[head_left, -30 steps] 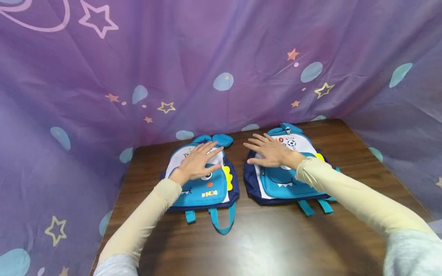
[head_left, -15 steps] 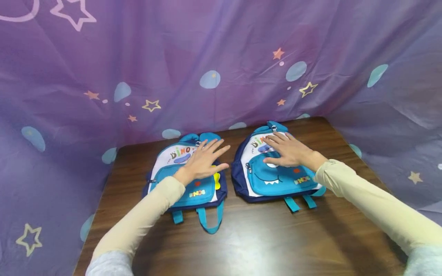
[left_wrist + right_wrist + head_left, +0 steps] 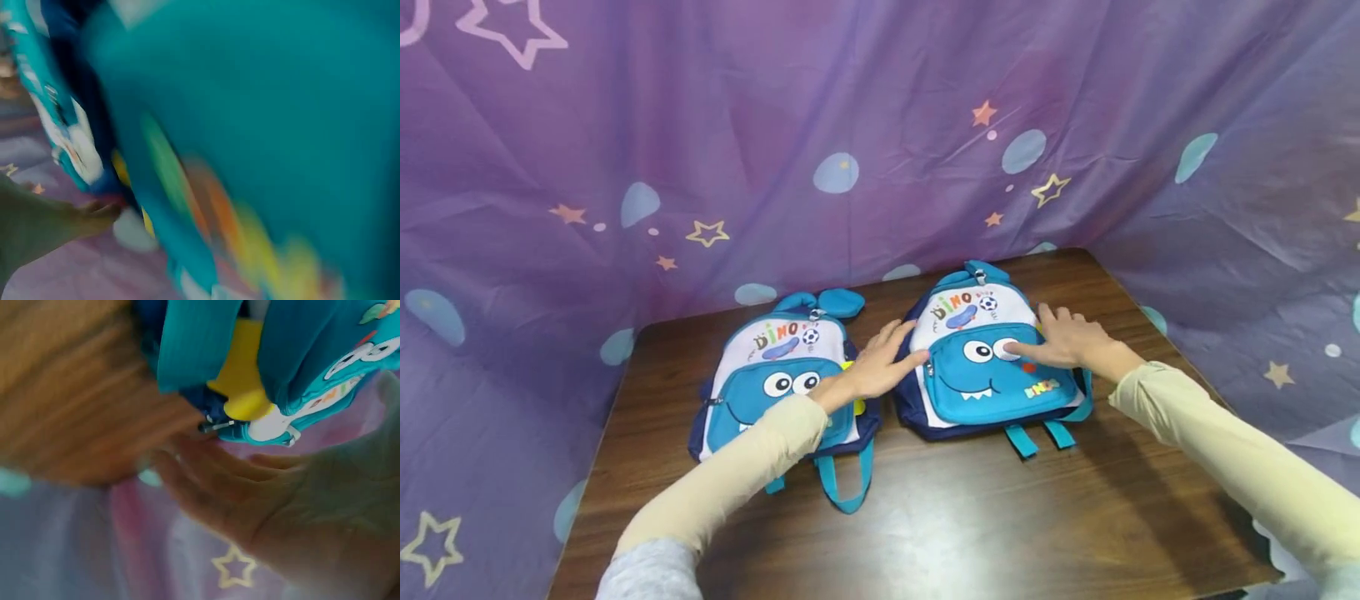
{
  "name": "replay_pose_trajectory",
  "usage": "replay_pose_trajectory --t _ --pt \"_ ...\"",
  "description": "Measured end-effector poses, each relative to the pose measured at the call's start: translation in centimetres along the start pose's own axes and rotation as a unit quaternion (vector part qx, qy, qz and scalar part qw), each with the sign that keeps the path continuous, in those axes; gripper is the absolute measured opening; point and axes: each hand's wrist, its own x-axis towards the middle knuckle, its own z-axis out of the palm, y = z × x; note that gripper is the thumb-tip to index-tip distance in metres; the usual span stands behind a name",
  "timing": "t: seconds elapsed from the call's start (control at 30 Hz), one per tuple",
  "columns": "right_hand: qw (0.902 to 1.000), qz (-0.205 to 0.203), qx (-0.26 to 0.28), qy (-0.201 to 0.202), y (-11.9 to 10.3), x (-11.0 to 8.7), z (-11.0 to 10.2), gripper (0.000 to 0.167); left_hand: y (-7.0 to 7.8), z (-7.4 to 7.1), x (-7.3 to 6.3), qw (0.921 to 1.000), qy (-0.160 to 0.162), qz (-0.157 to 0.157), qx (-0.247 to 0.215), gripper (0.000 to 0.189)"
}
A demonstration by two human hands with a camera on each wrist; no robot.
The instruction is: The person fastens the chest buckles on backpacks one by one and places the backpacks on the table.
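Two blue and white children's backpacks lie face up on the table, each printed with a toothy cartoon face. My left hand [image 3: 874, 365] reaches across the right side of the left backpack [image 3: 745, 354], its extended fingertips right at the left edge of the right backpack [image 3: 958, 404]. On the other side, my right hand [image 3: 1071, 340] spreads along the right backpack's right edge, thumb overlapping one printed eye. A blurred teal pocket [image 3: 250, 94] fills much of the left wrist view. Yellow fabric spikes [image 3: 247, 375] show near my right hand's fingers in the right wrist view.
A purple cloth [image 3: 760, 125] with stars hangs behind and beside the dark wooden table [image 3: 940, 517]. Teal straps [image 3: 1033, 440] stick out from the right backpack toward the front, and a strap loop [image 3: 847, 502] from the left one.
My left hand has moved right, off the left backpack's front, toward the right backpack. My right hand has shifted from over the right backpack to its right edge. The head view has turned rightward.
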Motion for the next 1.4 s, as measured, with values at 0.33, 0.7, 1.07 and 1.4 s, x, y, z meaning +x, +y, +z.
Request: replay_pose_trajectory --t 0.33,0.7,1.07,1.4 --pt "0.9634 0.11 0.165 -0.181 1.1 -0.6 0.6 0.132 2.2 2.3 1.2 0.8654 0.037 -0.277 -0.416 0.096" --pt "0.9618 0.098 0.178 -0.184 1.3 -0.5 1.7 0.128 1.2 3.6 2.7 0.8137 -0.047 -0.324 -0.48 0.01" --pt "0.9555 0.07 0.202 -0.203 2.0 -0.9 1.8 0.124 2.4 3.1 2.6 0.8344 0.064 -0.24 -0.492 0.048" --pt "0.9248 0.059 0.293 -0.236 2.2 0.0 1.2 0.112 7.1 -3.3 4.2 0.8467 0.059 -0.154 -0.506 0.026"
